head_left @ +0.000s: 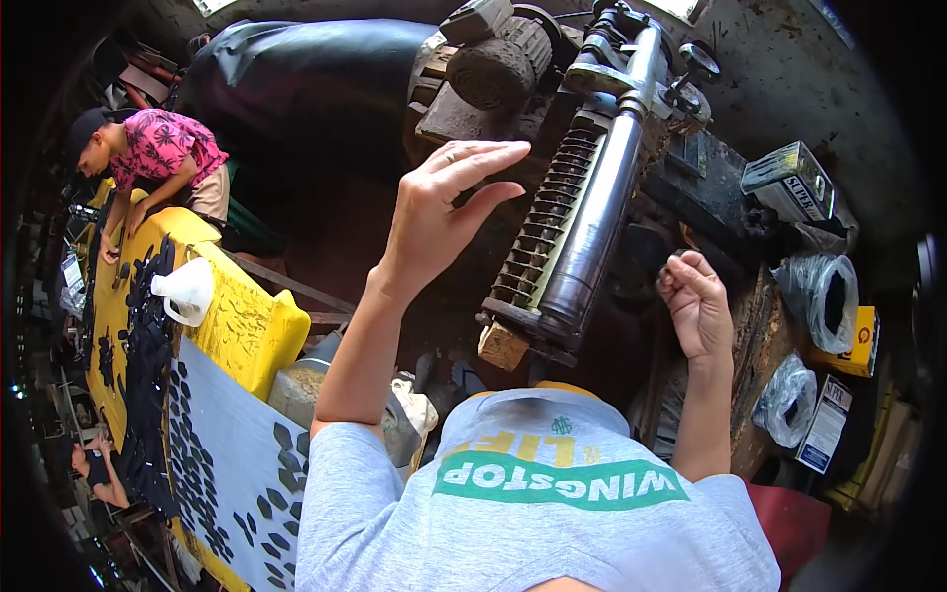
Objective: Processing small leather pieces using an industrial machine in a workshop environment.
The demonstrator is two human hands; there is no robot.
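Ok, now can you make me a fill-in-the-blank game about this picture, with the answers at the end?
1. Of the left hand and the right hand, the one with a ring showing is the ____ hand.
2. The number of those two hands touching the shiny metal roller is ____.
3. The grey T-shirt has a ____ band across it.
4. The co-worker's patterned shirt is mostly ____.

Missing words: left; zero; green; pink.

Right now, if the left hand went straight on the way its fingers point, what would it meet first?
Most likely the row of dark rings beside the shiny metal roller, just right of the left hand; depth is unclear, so it might pass above them.
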